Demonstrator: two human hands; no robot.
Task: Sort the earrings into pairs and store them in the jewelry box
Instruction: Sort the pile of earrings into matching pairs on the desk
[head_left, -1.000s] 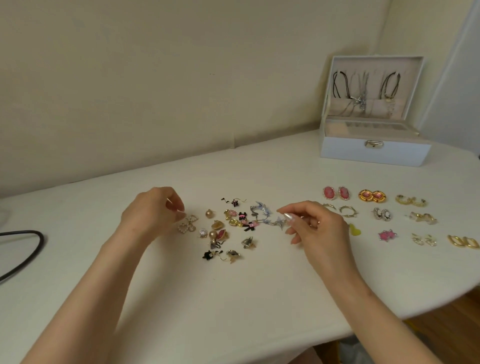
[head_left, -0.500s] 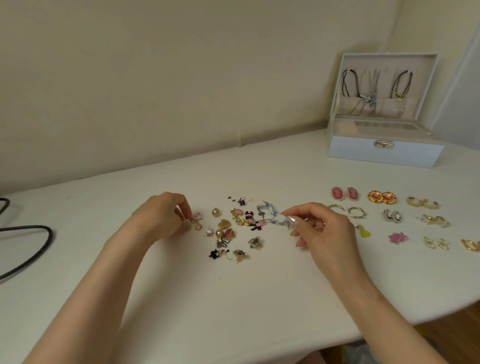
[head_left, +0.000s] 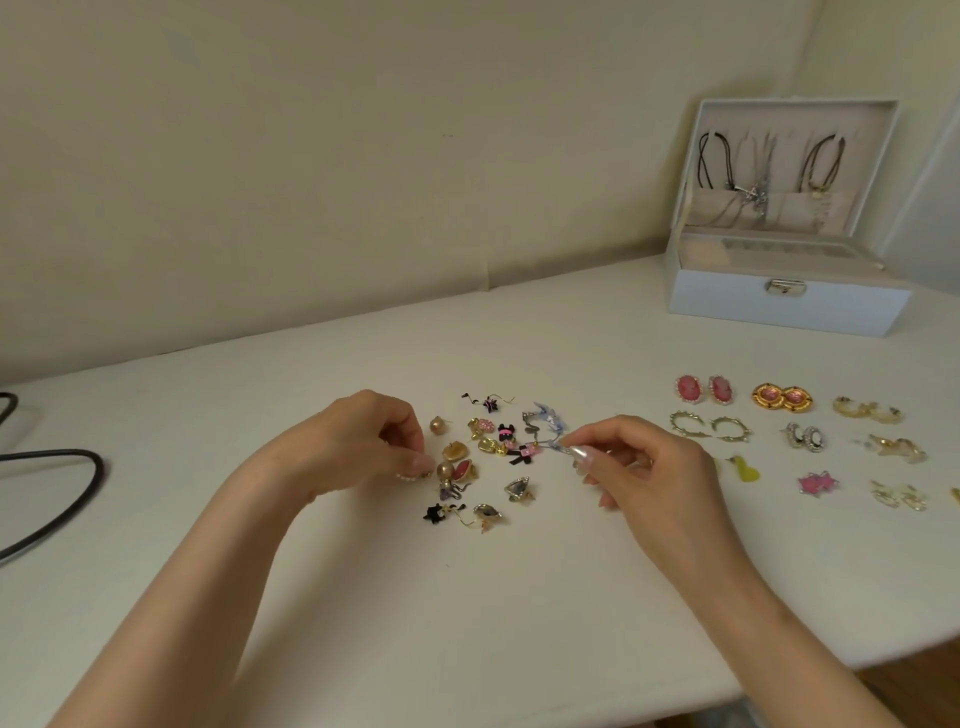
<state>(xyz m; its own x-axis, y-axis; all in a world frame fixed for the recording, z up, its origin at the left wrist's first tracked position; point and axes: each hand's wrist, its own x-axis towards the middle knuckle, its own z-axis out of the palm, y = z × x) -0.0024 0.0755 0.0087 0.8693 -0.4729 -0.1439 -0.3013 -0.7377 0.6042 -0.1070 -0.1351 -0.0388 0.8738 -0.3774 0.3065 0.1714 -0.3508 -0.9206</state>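
My right hand (head_left: 644, 467) pinched a small blue-and-silver earring (head_left: 557, 447) between thumb and forefinger at the centre of the frame, its far end trailing into the loose heap. My left hand (head_left: 358, 441), just left of centre, was curled with the fingertips closed on a small pearl-edged earring (head_left: 413, 475) that touched the table (head_left: 467, 597). Between the two hands lay the unsorted pile (head_left: 483, 457): gold beads, a pink oval, black bows, grey teardrops, all close together and some touching. To the right of my right hand, sorted pairs lay in rows: pink cameo ovals (head_left: 705, 389), round gold-and-pink studs (head_left: 782, 399), gold hoops (head_left: 866, 409), spiky hoops (head_left: 709, 427), and others I could not make out clearly; a yellow drop (head_left: 745, 470) and a pink star (head_left: 818, 483) each lay alone. The jewelry box (head_left: 789, 301) stood open in the upper right, necklaces hanging inside its raised lid. A black cable (head_left: 57, 499) curved along the left edge.
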